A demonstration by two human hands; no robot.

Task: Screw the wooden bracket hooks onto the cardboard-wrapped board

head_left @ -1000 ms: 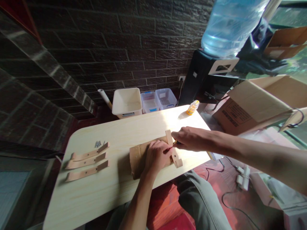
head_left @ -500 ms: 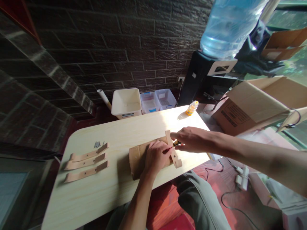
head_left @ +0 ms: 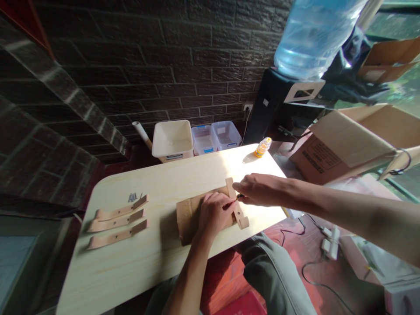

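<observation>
- Rested left hand palm-down on brown block, with fingertips bent in at wooden strip; could not tell of anything pinched there.
- Closed right hand firmly around small dark tool, mostly hidden by fingers; aimed tip at strip's middle.
- Found strip at block's right end, on right half of table, short of right edge.
- Judged wise to bear down on block, hold strip snug against it, drive tool straight in line with the contact point, and clear left fingertips from the tip's path.
- Logged strip's long axis as running from far edge toward near edge, roughly along right edge; plain end toward far edge, curled end toward near edge.
- Logged block's long axis as crossing strip's, running left to right, roughly along far edge.
- Counted three like strips near left edge, with screws just beyond.
</observation>
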